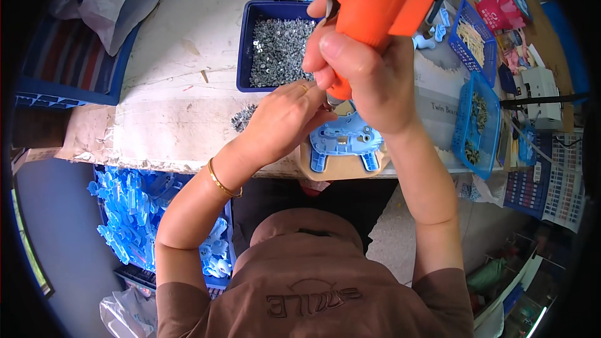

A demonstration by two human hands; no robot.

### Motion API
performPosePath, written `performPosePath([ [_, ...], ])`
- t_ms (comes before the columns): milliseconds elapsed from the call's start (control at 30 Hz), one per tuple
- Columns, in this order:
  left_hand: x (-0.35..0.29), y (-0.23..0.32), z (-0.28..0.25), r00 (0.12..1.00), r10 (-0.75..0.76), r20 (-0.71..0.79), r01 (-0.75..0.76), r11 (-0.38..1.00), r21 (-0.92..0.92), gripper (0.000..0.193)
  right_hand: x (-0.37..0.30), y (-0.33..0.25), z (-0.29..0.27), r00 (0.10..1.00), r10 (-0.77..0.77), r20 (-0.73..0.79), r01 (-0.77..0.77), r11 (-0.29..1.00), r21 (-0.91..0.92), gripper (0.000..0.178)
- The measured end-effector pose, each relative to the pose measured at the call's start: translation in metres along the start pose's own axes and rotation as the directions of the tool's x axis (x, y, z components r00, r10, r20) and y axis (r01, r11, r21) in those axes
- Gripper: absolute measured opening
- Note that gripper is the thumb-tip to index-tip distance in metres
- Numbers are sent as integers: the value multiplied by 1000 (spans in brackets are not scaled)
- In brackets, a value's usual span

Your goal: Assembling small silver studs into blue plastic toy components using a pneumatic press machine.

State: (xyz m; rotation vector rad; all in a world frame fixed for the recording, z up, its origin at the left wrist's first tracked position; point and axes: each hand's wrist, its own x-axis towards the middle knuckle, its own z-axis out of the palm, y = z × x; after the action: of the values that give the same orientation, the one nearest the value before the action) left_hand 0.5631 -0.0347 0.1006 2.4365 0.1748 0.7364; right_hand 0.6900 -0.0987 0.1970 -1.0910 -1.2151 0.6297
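My right hand (369, 75) is wrapped around an orange electric screwdriver (369, 0), held upright with its bit pointing down. The tip meets the far side of a light-blue plastic toy-like shell (347, 138), which lies on a tan holder (338, 172) at the table's front edge. Beside the tip, my left hand (282, 116) has its fingers pinched together; what is between them is hidden. A small heap of screws (243, 117) lies next to my left wrist. Just beyond my hands stands a dark-blue bin (244, 47) full of small metal screws.
Blue baskets with small parts (479, 125) and pale sticks (466, 44) line the right side. Several blue plastic pieces (134, 213) fill a crate below the table at left. A blue crate (113, 81) with a white bag (119, 6) stands at far left.
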Motion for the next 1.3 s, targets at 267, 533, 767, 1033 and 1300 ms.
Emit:
performPosePath([
  [267,0,3,-4,998,55,26,-57,993,100,27,-2,-2,0,1000,23,0,-23,997,69,34],
  [533,-2,4,-4,998,34,59,-42,989,144,26,-4,3,-4,999,8,33,-8,1000,12,35],
  [767,0,6,-5,996,33,82,-45,987,157,24,-4,13,-4,1000,-13,23,7,972,236,30],
  [1033,-3,4,-5,997,37,75,-48,988,147,24,-5,14,-4,999,2,33,-10,971,237,29],
  [1300,-3,9,-3,992,-1,125,-17,990,140,22,-6,3,-10,990,109,84,-123,976,178,29],
])
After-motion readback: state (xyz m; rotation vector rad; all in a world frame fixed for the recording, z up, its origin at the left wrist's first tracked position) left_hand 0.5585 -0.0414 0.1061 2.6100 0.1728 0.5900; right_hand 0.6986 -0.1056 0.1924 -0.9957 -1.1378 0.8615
